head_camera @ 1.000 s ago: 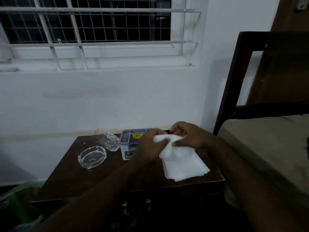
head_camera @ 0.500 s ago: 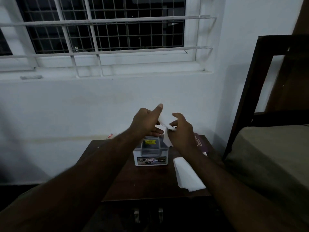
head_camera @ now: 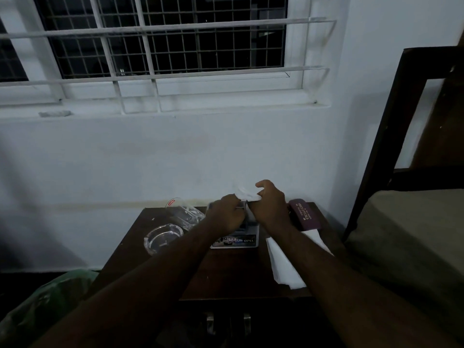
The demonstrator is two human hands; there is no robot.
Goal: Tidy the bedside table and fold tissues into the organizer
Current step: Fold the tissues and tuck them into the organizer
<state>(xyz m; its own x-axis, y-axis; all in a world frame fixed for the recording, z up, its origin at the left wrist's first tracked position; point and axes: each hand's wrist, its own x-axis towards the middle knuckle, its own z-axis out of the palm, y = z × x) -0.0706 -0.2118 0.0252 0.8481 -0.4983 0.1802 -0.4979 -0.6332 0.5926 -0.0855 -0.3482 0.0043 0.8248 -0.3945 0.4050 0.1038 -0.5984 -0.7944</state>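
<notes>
Beneath a barred window [head_camera: 160, 46], my left hand [head_camera: 226, 214] and right hand [head_camera: 270, 209] pinch a folded white tissue [head_camera: 247, 194] above the grey organizer [head_camera: 236, 241] on the dark bedside table [head_camera: 226, 275]. Left of the organizer stand a glass ashtray [head_camera: 163, 237] and, apparently, a tipped clear glass [head_camera: 184, 213]; right of it lie stacked tissues [head_camera: 283, 264] and a maroon case [head_camera: 305, 216].

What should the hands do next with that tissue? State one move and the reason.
Probably lower the folded tissue into the organizer. Both the left hand and right hand pinch it directly above the organizer, and more tissues wait on the table.
</notes>
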